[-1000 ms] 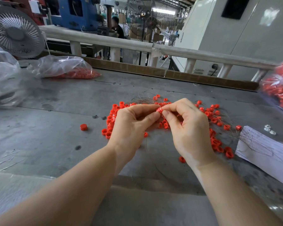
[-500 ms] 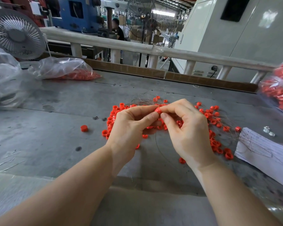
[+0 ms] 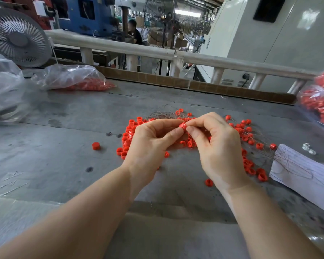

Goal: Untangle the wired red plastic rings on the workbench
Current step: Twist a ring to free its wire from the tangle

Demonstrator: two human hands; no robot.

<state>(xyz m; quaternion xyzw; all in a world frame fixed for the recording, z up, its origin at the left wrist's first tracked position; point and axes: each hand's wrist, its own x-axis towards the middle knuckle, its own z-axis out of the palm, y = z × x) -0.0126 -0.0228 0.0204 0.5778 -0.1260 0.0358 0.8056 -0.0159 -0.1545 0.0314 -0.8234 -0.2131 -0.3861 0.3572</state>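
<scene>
Pinching one red ring (image 3: 183, 126) between both sets of fingertips, you have it lifted just above the heap of wired rings (image 3: 247, 135) spread on the workbench (image 3: 64, 150). Your left hand (image 3: 150, 144) comes in from seven o'clock, thumb and forefinger closed on the ring's left side; your right hand (image 3: 219, 146) comes in from five o'clock and nips its right side, the other fingers curled loosely under. Neither hand is free: both hold the same ring.

The relation that counts is this: the ring sits dead between the two hands, its open bore seeming to run roughly from nine to three o'clock, along the line joining your fingertips. Both hands are equally near. Its thin wire cannot be traced past your fingers, but a fine wire (image 3: 168, 165) drops toward six o'clock beneath your left palm, and the snarl of wires (image 3: 163, 114) fans out at twelve o'clock behind the ring. I judge that freeing this ring means drawing it toward you, away from that snarl, with one hand staying the wire.

A lone ring (image 3: 96, 146) lies apart at nine o'clock, another (image 3: 209, 182) at five o'clock. Most rings remain tangled, so the job looks early.
</scene>
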